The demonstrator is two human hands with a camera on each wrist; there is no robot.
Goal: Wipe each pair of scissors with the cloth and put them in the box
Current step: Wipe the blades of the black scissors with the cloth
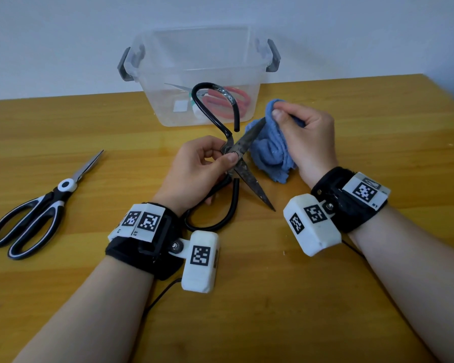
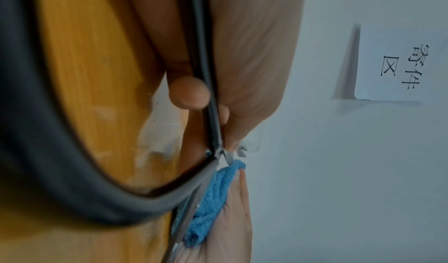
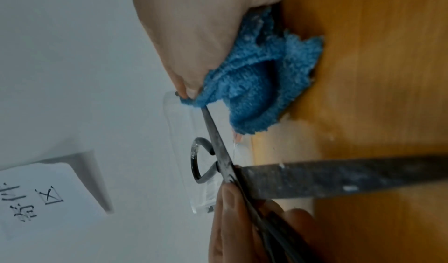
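Wooden table (image 1: 325, 284), plain pale wall (image 1: 63, 35), paper sign (image 2: 400, 66) with characters

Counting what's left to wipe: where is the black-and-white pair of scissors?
In the head view, the black-and-white scissors lie closed on the table, far left of the left hand, untouched.

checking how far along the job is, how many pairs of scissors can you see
3 at least: rusty black-handled scissors held open in the left hand, black-and-white scissors lying on the table's left, red-handled scissors inside the clear box, where more may be hidden.
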